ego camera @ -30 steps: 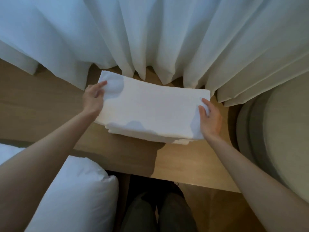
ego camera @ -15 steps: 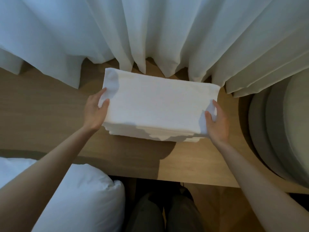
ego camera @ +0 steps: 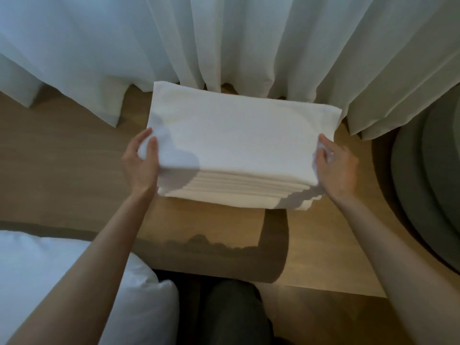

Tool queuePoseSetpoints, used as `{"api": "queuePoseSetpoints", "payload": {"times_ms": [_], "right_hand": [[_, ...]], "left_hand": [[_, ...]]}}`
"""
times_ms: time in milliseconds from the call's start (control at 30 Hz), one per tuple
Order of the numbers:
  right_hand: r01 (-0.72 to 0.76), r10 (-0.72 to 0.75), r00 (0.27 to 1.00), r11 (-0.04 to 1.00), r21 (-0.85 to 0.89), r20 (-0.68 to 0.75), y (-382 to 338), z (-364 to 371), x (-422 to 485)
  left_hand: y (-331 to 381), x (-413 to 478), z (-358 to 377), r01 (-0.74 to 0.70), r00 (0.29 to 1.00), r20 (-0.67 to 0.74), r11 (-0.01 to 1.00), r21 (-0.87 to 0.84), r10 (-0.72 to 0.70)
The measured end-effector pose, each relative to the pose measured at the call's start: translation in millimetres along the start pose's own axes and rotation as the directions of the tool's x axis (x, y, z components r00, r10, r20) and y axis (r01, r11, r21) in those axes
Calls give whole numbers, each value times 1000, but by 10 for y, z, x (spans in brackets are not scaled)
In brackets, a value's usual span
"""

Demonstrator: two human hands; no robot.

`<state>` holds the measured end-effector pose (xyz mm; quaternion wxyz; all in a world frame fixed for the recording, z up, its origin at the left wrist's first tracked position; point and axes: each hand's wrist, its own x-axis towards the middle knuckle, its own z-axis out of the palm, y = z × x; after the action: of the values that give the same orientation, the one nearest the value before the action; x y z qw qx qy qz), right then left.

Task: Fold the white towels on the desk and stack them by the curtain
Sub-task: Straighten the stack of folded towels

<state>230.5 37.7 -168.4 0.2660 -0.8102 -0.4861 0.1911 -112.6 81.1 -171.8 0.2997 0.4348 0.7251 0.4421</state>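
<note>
- Head view: compared with half a second ago, both hands sit nearer to the front corners of the stack of towels [ego camera: 239, 148], and more folded layers show along its front edge.
- The left hand [ego camera: 140, 165] is half closed on the front left corner of the top towels, thumb on top, the other fingers under the cloth.
- The right hand [ego camera: 336, 168] is half closed on the front right corner; a bit of white cloth shows between its fingers.
- The stack rests on the wooden worktop [ego camera: 69, 175], and its far edge touches the hem of the white curtain [ego camera: 224, 41].
- The long axis of the stack runs from left to right, a little turned, so the left far corner lies deeper than the right one.
- How many towels are in the stack I cannot count; a shadow covers the lower right layers.
- A white pillow [ego camera: 49, 282] at the lower left and a grey round seat [ego camera: 428, 183] at the right are both cut off by the frame.
- The fingertips under the cloth are hidden.
</note>
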Motion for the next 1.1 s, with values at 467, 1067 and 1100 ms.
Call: {"api": "queuePoseSetpoints", "payload": {"times_ms": [467, 1067, 1100], "right_hand": [[75, 22, 984, 851, 520, -178, 355, 245, 35], [408, -365, 904, 577, 708, -223, 927, 495, -534], [416, -360, 902, 583, 698, -237, 910, 480, -523]], "left_hand": [[-263, -26, 359, -12, 936, -296, 821, -570, -191], [71, -1293, 1188, -755, 607, 299, 416, 507, 736], [124, -1295, 1212, -790, 571, 351, 378, 483, 742]]}}
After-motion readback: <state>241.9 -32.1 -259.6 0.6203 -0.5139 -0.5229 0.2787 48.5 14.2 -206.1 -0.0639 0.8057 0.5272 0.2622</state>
